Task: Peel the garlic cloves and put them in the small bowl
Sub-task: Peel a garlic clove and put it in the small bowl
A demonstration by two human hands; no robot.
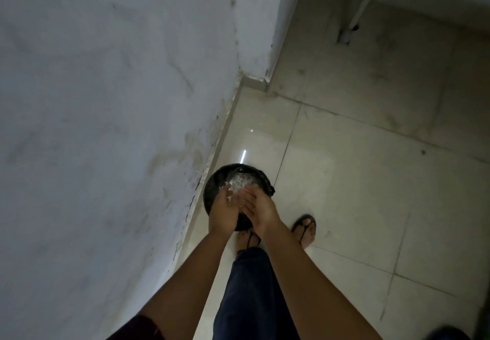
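So, I'm standing over a round black bin (212,188) on the floor, tucked right up against the skirting (221,138) of a scuffed grey wall (106,101). My left hand (222,213) and right hand (261,209) are held together above it, palms facing each other, fingers pretty much straight and loose, not clenched on anything. Between the fingertips and just past them there's a pale papery clump (237,182), garlic skin by the look of it, sitting over the bin's opening. My hands block the near half of the bin, so I can't tell what's lying inside. A dark liner (267,184) is bunched up at the rim on the right. Below my wrists are my sandalled feet, the right foot (305,229) out on the glossy cream tiles (358,180), the left foot (246,239) half hidden behind my forearms and a navy trouser leg (249,300). A white pipe (363,2) runs down in the far corner.
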